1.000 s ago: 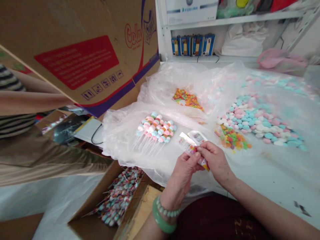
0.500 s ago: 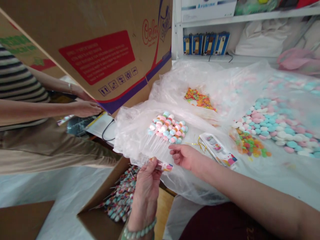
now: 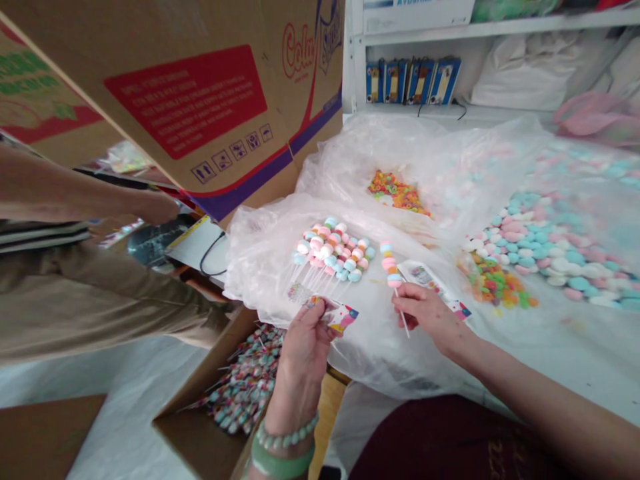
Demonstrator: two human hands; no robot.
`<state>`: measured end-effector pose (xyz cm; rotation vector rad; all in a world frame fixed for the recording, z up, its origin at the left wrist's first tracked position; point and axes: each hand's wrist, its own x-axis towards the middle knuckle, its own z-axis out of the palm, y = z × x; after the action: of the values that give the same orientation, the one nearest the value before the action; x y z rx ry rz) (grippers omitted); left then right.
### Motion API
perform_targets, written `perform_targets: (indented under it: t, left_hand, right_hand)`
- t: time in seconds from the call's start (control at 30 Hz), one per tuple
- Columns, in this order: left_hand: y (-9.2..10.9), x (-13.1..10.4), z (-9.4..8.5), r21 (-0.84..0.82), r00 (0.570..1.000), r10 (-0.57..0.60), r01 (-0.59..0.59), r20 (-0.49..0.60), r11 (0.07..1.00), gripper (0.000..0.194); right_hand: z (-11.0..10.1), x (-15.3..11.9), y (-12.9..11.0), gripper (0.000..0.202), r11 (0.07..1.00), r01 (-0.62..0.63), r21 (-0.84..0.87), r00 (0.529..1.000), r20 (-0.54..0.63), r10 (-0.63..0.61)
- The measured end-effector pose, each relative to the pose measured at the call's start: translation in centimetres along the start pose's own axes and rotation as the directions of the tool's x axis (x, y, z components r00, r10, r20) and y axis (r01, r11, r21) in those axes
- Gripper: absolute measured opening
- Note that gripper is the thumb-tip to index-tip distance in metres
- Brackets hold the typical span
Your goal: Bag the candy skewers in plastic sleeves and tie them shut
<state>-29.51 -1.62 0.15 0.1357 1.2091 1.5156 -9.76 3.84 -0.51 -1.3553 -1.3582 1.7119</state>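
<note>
My left hand [image 3: 307, 340] pinches a small clear printed bag [image 3: 340, 316] near the table's front edge. To its right, my right hand [image 3: 425, 310] holds the white stick of a candy skewer [image 3: 389, 263] with blue, pink and orange pieces, tilted slightly. A pile of similar candy skewers [image 3: 335, 248] lies on the plastic sheet just beyond my left hand, sticks pointing toward me. Partly behind my right hand lies a stack of printed bags [image 3: 423, 277].
Loose marshmallow candies [image 3: 545, 243], gummies [image 3: 500, 283] and orange rings [image 3: 397, 192] lie on the right and at the back. A carton of skewers [image 3: 245, 380] stands low left. A large cardboard box [image 3: 200, 87] and a person's arm [image 3: 75, 190] are at the left.
My right hand has moved right and now holds a single skewer upright beside the pile. The bag in my left hand shows more of its print. The person at the left has leaned forward.
</note>
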Motion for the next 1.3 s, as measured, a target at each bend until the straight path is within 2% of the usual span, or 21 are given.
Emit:
perform_targets:
  t: [0.07,0.17,0.27,0.37,0.5,0.63,0.77,0.87,0.93,1.0,1.1,1.17,1.23,1.3]
  left_hand:
    - [-0.3,0.2,0.8,-0.046,0.999,-0.035,0.035,-0.006,0.998,0.007]
    - [-0.7,0.3,2.2,-0.171,0.996,-0.060,0.047,-0.072,0.984,0.012]
    - [-0.9,0.3,3.7,-0.296,0.980,-0.149,0.104,-0.133,0.950,0.015]
    - [-1.1,0.4,4.8,-0.332,0.968,-0.214,0.161,-0.131,0.930,0.019]
    - [-1.4,0.2,5.9,-0.322,0.972,-0.214,0.174,-0.093,0.931,0.023]
    - [-1.8,-0.4,6.7,-0.301,0.966,-0.246,0.213,-0.075,0.930,0.025]
    - [-2.2,-0.7,7.2,-0.256,0.983,-0.167,0.144,-0.074,0.956,0.024]
    - [-2.5,-0.3,7.2,-0.245,0.994,-0.074,0.052,-0.079,0.968,0.021]
    - [-2.7,0.0,7.0,-0.236,0.997,-0.026,0.008,-0.076,0.972,0.018]
    - [-3.0,0.3,6.5,-0.206,0.999,0.011,-0.017,-0.033,0.978,0.015]
    - [-3.4,0.3,5.8,-0.101,0.990,0.047,-0.033,0.137,0.994,0.004]
    - [-3.7,0.0,5.5,-0.025,0.976,0.037,-0.032,0.217,0.999,0.009]
    - [-4.1,-0.3,5.4,-0.007,0.977,0.026,-0.025,0.211,1.000,0.013]
    - [-4.4,-0.6,5.6,-0.030,0.983,0.012,-0.006,0.182,1.000,0.015]
  right_hand:
    - [-1.7,-1.8,0.3,0.024,0.995,0.037,-0.088,0.999,-0.001,-0.037]
    - [-3.5,-4.4,1.0,0.023,0.980,0.081,-0.183,0.992,-0.082,-0.097]
    - [-4.4,-6.5,1.6,0.019,0.970,0.120,-0.213,0.981,-0.122,-0.148]
    - [-4.8,-7.7,1.9,0.018,0.936,0.236,-0.259,0.954,-0.119,-0.274]
    - [-5.1,-7.9,2.5,0.015,0.849,0.391,-0.355,0.883,-0.115,-0.455]
    - [-5.4,-7.7,3.4,0.014,0.709,0.489,-0.508,0.793,-0.079,-0.604]
    - [-5.6,-8.0,3.7,0.017,0.527,0.558,-0.641,0.694,0.014,-0.719]
    - [-5.5,-8.2,3.6,0.017,0.478,0.595,-0.646,0.665,0.061,-0.744]
    - [-5.4,-8.2,3.6,0.017,0.505,0.601,-0.620,0.677,0.058,-0.734]
    - [-5.3,-8.0,3.7,0.016,0.566,0.577,-0.588,0.713,0.025,-0.701]
    - [-5.1,-7.5,3.6,0.015,0.720,0.498,-0.482,0.815,-0.024,-0.579]
    - [-5.0,-7.2,3.5,0.015,0.837,0.404,-0.370,0.896,-0.025,-0.443]
    - [-4.7,-7.0,3.3,0.017,0.917,0.286,-0.276,0.953,-0.020,-0.303]
    - [-4.5,-6.7,3.4,0.019,0.946,0.214,-0.244,0.974,-0.024,-0.226]
